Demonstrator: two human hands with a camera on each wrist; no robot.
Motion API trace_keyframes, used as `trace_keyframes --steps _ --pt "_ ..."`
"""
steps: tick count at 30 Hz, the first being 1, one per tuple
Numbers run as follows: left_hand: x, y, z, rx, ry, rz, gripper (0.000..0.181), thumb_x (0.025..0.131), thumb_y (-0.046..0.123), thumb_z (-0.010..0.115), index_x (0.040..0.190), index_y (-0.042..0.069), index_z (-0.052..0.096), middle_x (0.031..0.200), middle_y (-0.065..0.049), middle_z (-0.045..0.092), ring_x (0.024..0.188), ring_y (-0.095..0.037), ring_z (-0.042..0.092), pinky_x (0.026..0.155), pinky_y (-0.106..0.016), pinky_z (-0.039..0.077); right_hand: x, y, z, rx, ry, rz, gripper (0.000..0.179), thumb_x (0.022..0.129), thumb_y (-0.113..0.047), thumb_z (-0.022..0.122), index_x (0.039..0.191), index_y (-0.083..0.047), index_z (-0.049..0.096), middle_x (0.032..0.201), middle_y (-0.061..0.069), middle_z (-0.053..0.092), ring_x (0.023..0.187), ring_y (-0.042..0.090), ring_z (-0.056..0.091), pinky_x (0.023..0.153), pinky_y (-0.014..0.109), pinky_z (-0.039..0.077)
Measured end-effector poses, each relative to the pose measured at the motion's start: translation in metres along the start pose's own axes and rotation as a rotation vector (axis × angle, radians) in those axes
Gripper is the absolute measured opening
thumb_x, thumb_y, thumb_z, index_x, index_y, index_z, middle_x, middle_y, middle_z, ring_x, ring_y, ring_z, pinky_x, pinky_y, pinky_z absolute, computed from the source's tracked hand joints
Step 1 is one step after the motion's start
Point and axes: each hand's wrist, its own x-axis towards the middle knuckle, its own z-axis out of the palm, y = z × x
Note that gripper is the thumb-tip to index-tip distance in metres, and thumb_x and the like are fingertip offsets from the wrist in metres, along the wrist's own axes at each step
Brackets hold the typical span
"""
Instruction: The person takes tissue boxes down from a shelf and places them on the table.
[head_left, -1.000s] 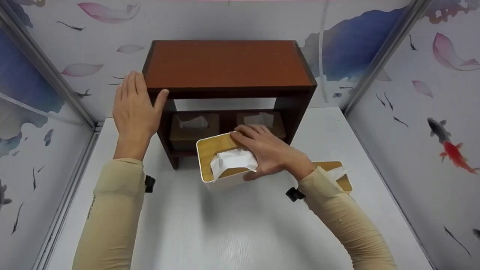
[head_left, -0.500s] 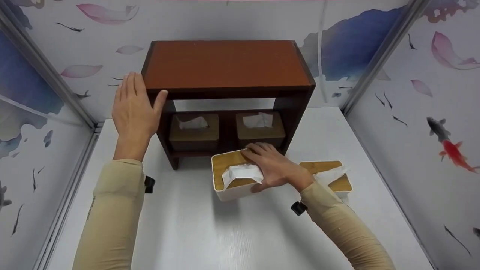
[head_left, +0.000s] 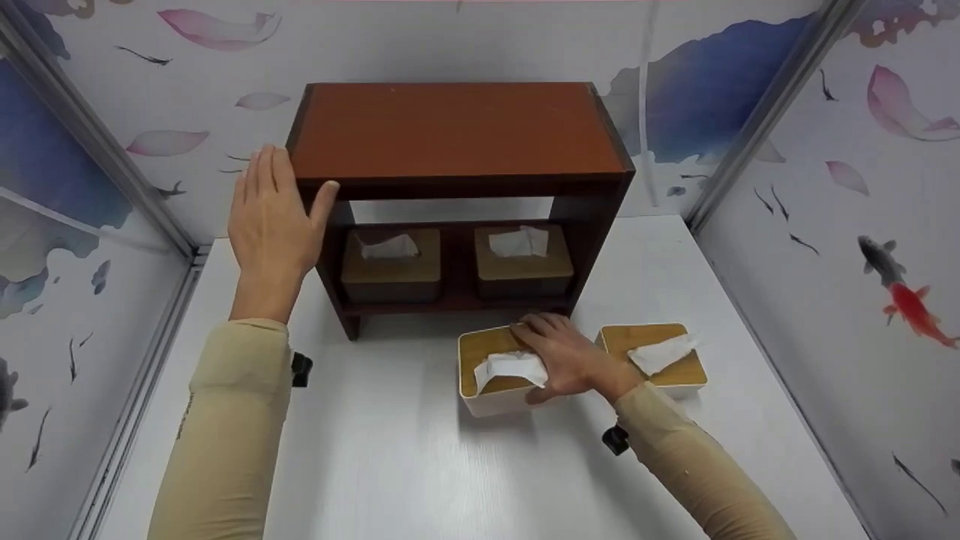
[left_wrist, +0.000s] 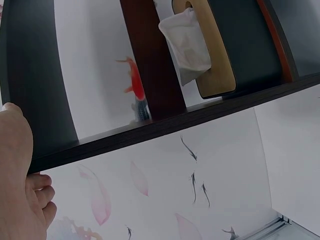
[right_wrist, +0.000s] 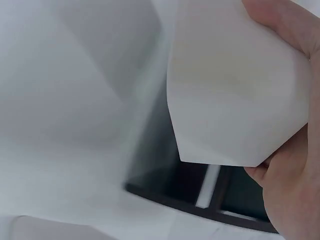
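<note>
White sides, wood-look lid: head view has the held tissue box (head_left: 480, 348) in my right hand (head_left: 566, 358), thumb and fingers closed across it. Since a second ago it has come down and rightward, away from the shelf (head_left: 457, 127), nearer the second box (head_left: 679, 371) on the bench (head_left: 420, 465). Both shelved boxes (head_left: 391, 270) now show uncovered; I judge the work has shifted to the bench.

Left wrist view: left hand (left_wrist: 17, 165) braces the shelf's corner, fingers straight in head view, thumb spread.

Right wrist view: grip looks firm; whether the base touches down, cannot tell.
</note>
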Motion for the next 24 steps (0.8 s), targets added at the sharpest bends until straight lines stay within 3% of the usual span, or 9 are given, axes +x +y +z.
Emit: trace_keyframes --steps 9,24 --pt "0.0 0.0 0.001 0.012 -0.019 -0.01 0.09 0.096 0.069 0.016 0.157 0.004 0.003 0.165 -0.016 0.007 0.153 -0.03 0.007 0.127 -0.043 0.003 -0.011 0.019 0.023 0.003 0.002 0.044 0.109 0.061 -0.06 0.081 0.149 -0.01 0.039 0.147 0.016 0.042 0.139 0.039 0.035 0.116 0.056 0.028" --pt "0.0 0.0 0.002 0.015 0.003 -0.001 0.089 0.097 0.069 0.017 0.156 0.003 0.007 0.164 -0.017 0.01 0.153 -0.031 0.01 0.127 -0.044 0.006 -0.019 0.044 0.038 0.007 0.027 0.066 0.111 0.063 -0.06 0.082 0.15 -0.008 0.036 0.15 0.018 0.039 0.14 0.04 0.033 0.117 0.055 0.029"
